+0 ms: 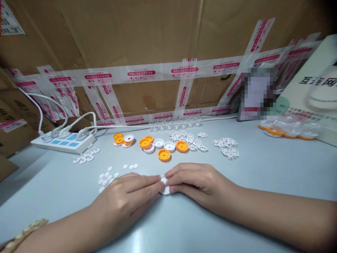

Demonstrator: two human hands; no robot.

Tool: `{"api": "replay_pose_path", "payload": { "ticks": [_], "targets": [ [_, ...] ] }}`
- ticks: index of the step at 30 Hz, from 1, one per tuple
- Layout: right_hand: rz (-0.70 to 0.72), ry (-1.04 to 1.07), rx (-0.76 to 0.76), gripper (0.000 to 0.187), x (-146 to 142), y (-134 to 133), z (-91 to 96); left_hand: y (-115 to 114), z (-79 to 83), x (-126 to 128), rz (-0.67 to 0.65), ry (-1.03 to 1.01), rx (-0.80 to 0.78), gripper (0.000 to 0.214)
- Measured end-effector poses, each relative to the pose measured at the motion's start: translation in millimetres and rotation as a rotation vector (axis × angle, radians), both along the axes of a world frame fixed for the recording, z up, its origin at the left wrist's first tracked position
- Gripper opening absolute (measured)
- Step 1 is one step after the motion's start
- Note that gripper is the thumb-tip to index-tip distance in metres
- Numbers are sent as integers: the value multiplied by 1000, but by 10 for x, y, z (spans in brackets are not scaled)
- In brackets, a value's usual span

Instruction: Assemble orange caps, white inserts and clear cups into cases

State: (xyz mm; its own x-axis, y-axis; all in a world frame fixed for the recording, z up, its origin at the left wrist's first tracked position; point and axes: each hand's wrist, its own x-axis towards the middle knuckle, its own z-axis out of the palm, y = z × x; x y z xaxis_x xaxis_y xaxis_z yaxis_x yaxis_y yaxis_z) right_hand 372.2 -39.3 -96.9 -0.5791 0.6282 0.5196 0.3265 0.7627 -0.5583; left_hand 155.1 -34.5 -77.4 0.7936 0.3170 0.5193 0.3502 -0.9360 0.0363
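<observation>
Between the fingertips of both hands is a small round white plastic part, partly covered by the fingers, low over the table or on it. My left hand pinches its left side, and my right hand grips its right side with the fingertips close together. Just beyond the hands lie orange round caps and white round caps. Small white discs are scattered beside my left hand, some hidden behind it.
Openwork white pieces lie at the right, behind them a row of clear cylinders. A power strip with plugged cables is at the left. Assembled clear-and-orange pieces sit by a printed bag. A taped cardboard box stands behind.
</observation>
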Motion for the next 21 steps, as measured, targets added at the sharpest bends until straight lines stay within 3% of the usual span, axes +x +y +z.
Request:
{"api": "replay_pose_path", "payload": {
  "ticks": [12, 21],
  "targets": [
    [-17, -86, 118, 20, -21, -22, -9, -28, 31, 6, -9, 77, 93, 27],
    [-12, -76, -9, 14, -14, -51, 54, -108, 53, -10, -14, 118, 18, 30]
  ]
}}
